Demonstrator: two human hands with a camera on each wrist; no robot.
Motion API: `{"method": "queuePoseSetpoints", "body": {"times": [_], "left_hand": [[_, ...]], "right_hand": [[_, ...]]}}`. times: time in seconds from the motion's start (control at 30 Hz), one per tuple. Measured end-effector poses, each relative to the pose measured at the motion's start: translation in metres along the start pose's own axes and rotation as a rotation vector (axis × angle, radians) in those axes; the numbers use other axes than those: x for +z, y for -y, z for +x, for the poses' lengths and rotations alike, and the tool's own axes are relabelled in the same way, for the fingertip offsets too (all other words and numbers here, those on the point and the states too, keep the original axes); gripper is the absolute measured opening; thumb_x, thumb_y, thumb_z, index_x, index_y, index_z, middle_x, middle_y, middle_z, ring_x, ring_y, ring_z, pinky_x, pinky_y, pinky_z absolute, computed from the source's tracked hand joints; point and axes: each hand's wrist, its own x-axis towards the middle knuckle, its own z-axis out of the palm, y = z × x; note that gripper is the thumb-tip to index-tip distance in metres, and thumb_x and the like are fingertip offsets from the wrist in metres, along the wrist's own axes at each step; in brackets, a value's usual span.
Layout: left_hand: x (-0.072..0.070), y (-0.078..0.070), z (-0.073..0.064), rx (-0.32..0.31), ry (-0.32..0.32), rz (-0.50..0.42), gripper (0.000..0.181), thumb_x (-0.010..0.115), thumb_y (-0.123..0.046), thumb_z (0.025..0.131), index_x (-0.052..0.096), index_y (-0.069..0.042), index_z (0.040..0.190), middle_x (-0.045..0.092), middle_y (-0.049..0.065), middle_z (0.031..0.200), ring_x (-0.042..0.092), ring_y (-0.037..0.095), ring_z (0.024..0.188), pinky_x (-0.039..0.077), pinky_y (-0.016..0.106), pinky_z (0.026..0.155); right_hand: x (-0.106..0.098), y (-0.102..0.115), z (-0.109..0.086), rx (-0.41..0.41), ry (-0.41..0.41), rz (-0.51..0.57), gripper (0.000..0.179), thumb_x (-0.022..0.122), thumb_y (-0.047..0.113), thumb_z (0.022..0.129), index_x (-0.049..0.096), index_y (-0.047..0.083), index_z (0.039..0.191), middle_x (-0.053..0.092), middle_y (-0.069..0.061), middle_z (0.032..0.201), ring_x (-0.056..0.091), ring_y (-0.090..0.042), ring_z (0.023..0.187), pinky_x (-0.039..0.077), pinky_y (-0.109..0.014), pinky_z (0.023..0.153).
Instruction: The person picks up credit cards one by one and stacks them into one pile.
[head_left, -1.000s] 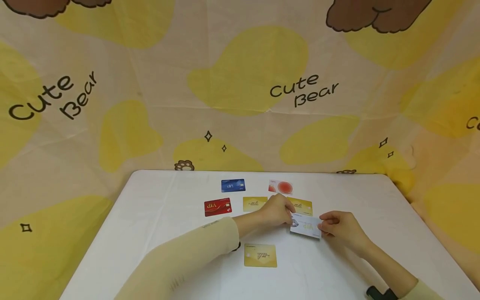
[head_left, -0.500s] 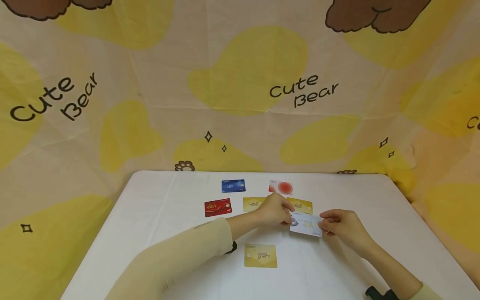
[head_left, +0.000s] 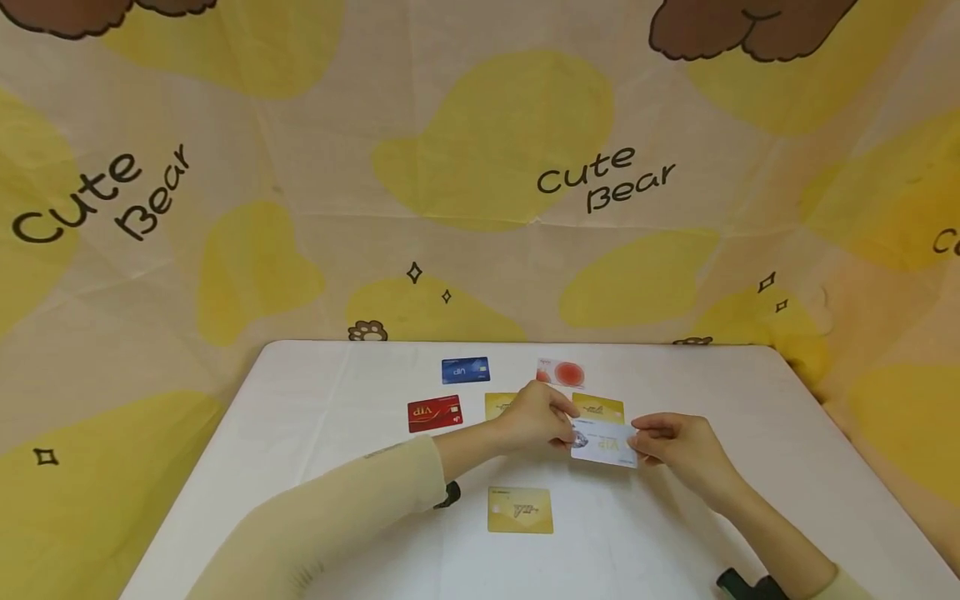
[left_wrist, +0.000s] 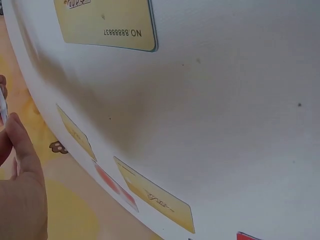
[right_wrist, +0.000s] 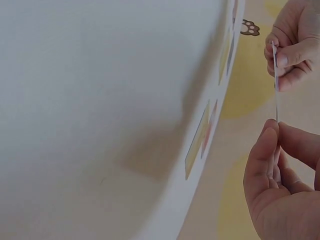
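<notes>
A white VIP card (head_left: 604, 443) with a grey figure on one end is held up between both hands. My left hand (head_left: 534, 417) pinches its left end, and my right hand (head_left: 682, 450) pinches its right end between thumb and fingers. In the right wrist view the card (right_wrist: 276, 95) shows edge-on, raised off the table. Behind it lies a gold card (head_left: 597, 407), partly covered by the white one. Another gold card (head_left: 498, 404) is partly hidden by the left hand. A third gold card (head_left: 520, 510) lies nearer, below the left forearm.
On the white table (head_left: 315, 467) also lie a red VIP card (head_left: 435, 413), a blue VIP card (head_left: 465, 370) and a white card with a red circle (head_left: 562, 373). A patterned yellow cloth (head_left: 480, 167) hangs behind the table's far edge.
Both hands have shifted slightly left and away from the body, carrying the white card with them. It now covers a little more of the near edge of the gold card behind.
</notes>
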Motion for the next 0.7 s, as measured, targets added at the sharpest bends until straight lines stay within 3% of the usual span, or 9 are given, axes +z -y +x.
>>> {"method": "queuePoseSetpoints", "body": {"times": [0.17, 0.5, 0.7], "left_hand": [[-0.008, 0.002, -0.005, -0.017, 0.004, -0.062, 0.023, 0.078, 0.015, 0.081, 0.074, 0.008, 0.103, 0.072, 0.009, 0.074, 0.071, 0.017, 0.062, 0.063, 0.038, 0.067], [-0.021, 0.007, -0.019, -0.024, 0.009, -0.084, 0.021, 0.080, 0.007, 0.085, 0.075, 0.004, 0.105, 0.074, 0.010, 0.080, 0.073, 0.019, 0.067, 0.063, 0.040, 0.073], [-0.026, 0.012, -0.026, -0.039, -0.001, -0.093, 0.022, 0.081, 0.007, 0.084, 0.076, 0.003, 0.105, 0.075, 0.011, 0.083, 0.074, 0.021, 0.069, 0.063, 0.035, 0.069]], "right_hand": [[0.007, 0.004, 0.001, 0.000, 0.008, 0.043, 0.037, 0.078, 0.006, 0.092, 0.068, -0.013, 0.122, 0.075, -0.013, 0.098, 0.071, -0.020, 0.081, 0.061, -0.030, 0.070], [0.016, 0.010, -0.001, 0.003, 0.032, 0.061, 0.037, 0.078, 0.008, 0.092, 0.068, -0.012, 0.122, 0.075, -0.014, 0.100, 0.072, -0.023, 0.083, 0.061, -0.032, 0.072], [0.023, 0.014, -0.003, -0.007, 0.045, 0.068, 0.036, 0.078, 0.007, 0.092, 0.069, -0.012, 0.121, 0.075, -0.014, 0.098, 0.072, -0.024, 0.081, 0.061, -0.032, 0.071]]}}
